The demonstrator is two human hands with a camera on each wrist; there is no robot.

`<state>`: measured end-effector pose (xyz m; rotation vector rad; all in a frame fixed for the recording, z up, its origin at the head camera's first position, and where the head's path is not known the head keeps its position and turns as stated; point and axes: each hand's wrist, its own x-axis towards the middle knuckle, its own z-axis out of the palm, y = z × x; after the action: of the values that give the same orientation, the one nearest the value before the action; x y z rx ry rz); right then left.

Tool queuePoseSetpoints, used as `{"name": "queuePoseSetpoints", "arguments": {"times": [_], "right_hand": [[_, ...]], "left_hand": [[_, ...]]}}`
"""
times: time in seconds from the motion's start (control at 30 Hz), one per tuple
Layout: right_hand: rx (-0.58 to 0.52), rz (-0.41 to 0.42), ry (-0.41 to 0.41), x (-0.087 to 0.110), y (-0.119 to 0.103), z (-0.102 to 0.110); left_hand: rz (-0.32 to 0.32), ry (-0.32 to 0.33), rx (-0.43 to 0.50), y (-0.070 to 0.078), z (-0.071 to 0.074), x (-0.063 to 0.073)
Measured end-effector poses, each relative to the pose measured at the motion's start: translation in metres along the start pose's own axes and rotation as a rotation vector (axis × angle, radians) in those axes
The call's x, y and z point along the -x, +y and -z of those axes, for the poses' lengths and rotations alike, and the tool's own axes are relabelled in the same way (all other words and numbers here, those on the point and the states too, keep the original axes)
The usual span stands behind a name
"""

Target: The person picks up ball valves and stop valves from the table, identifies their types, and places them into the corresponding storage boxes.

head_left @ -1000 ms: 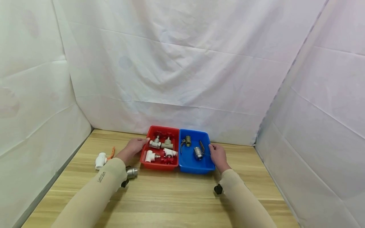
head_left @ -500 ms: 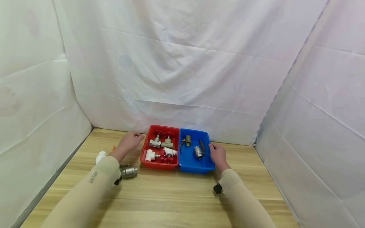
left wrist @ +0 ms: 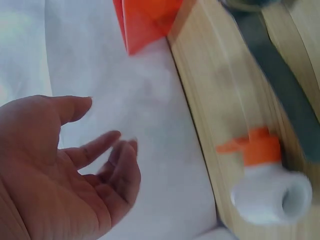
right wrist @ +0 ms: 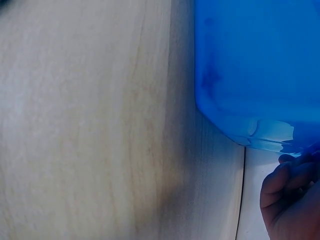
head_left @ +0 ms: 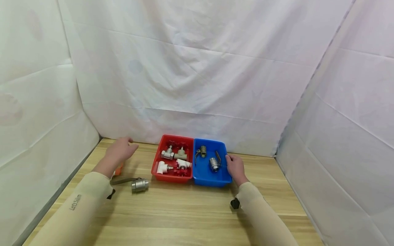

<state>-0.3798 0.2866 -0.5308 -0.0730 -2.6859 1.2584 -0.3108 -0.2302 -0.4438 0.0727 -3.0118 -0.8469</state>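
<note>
My left hand (head_left: 120, 150) is over the table's left side, holding nothing; the left wrist view shows its fingers loosely bent and apart. Beneath it lies a white plastic ball valve (left wrist: 270, 197) with an orange handle, mostly hidden in the head view. A steel ball valve (head_left: 140, 185) with a long grey lever lies nearby on the table. My right hand (head_left: 236, 167) grips the right rim of a blue tray (head_left: 205, 180). Inside that tray are a brass ball valve (head_left: 203, 151) and a steel ball valve (head_left: 213, 164).
Against the blue tray's left side stands a red tray (head_left: 172, 178) with several valves, among them a white tee-shaped valve (head_left: 162, 167) and a beige valve (head_left: 181, 155). White cloth (head_left: 184, 85) hangs behind and at both sides of the wooden table (head_left: 184, 215).
My left hand has let go of the red tray's left rim and moved left, uncovering the steel valve's lever. The right hand stays at the blue tray. Both trays have barely shifted.
</note>
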Motion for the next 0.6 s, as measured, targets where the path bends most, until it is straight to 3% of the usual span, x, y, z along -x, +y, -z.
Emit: {"name": "queuePoseSetpoints", "arguments": {"times": [0.27, 0.4, 0.6], "right_hand": [[-0.019, -0.005, 0.002, 0.004, -0.004, 0.000], [-0.006, -0.009, 0.005, 0.003, -0.003, -0.001], [-0.016, -0.017, 0.005, 0.001, -0.001, 0.000]], "left_hand": [[0.051, 0.016, -0.077, -0.032, 0.022, 0.023], [0.082, -0.040, -0.089, -0.045, 0.028, 0.034], [0.185, -0.130, -0.118, -0.059, 0.033, 0.046]]}}
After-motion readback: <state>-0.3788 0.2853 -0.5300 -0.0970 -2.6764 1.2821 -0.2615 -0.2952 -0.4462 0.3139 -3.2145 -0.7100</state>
